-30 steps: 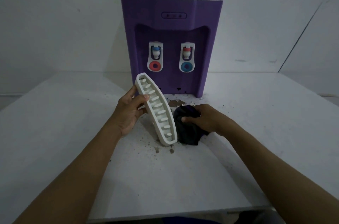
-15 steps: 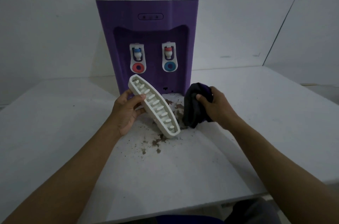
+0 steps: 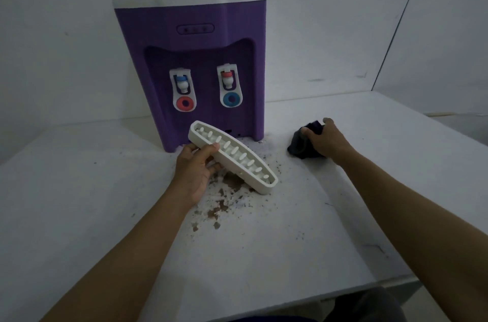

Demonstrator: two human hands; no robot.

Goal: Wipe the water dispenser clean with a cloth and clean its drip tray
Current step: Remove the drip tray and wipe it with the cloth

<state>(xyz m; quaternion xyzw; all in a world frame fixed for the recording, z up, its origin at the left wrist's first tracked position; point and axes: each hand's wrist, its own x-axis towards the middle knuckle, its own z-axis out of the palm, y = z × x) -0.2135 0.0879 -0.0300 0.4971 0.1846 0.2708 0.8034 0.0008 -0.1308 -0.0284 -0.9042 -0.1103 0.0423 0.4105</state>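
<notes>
1. Drip tray (image 3: pixel 232 160): removed from the water dispenser (image 3: pixel 190 57); held just in front of the dispenser's base, above the table (image 3: pixel 105 189). Appears raised at the far end, near end low over the debris; contact with the table cannot be confirmed.
2. Left hand (image 3: pixel 196 163): fingers wrapped around the tray's far half, thumb on the upper rim, remaining fingers underneath. Firm grasp.
3. Right hand (image 3: pixel 320 140): clenched on a dark cloth (image 3: pixel 303 146), bunched and resting on the table to the right of the dispenser, well apart from the tray.
4. Orientation: long axis diagonal, running from far-left beside the dispenser's foot to near-right. Open, pegged side facing up and toward the camera.
5. Progress, as judged: tray out, apparently emptied; brown debris (image 3: pixel 224 197) scattered on the table beneath and in front of it. Tray interior looks pale, but residue too fine to rule out.
6. Outstanding, as judged: wiping of the tray, clearing of the spilled debris, refitting of the tray. Whether the dispenser body is wiped cannot be told; no obvious soiling visible on its front.
</notes>
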